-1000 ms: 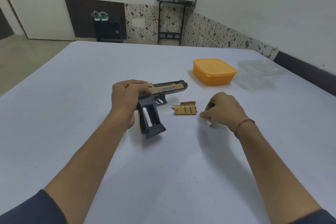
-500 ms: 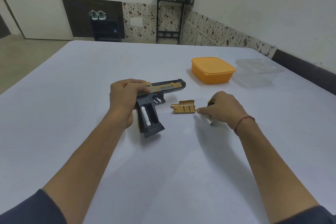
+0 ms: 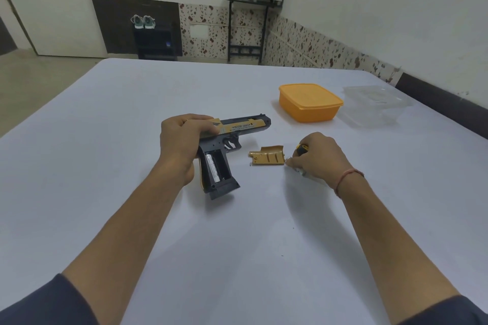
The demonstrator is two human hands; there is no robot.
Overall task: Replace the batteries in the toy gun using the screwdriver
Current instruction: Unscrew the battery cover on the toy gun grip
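My left hand (image 3: pixel 182 137) grips the rear of the black-and-gold toy gun (image 3: pixel 224 150), which lies on its side on the white table. The grip's battery compartment is open, with one silver battery (image 3: pixel 213 168) in it beside an empty slot. The gold compartment cover (image 3: pixel 267 157) lies to the right of the gun. My right hand (image 3: pixel 318 158) rests on the table just right of the cover, fingers curled, fingertips by the cover's edge. The yellow-and-black screwdriver handle (image 3: pixel 302 148) pokes out above the hand. A silver battery (image 3: pixel 299 172) shows under it; whether the fingers hold it is hidden.
An orange lidded box (image 3: pixel 310 103) and a clear plastic container (image 3: pixel 375 105) stand at the table's far right. The table's (image 3: pixel 237 245) far edge faces a wall with a shoe rack and a small stand.
My right hand's fingertips have slid a little left toward the gold cover. My left hand and the gun have stayed in place.
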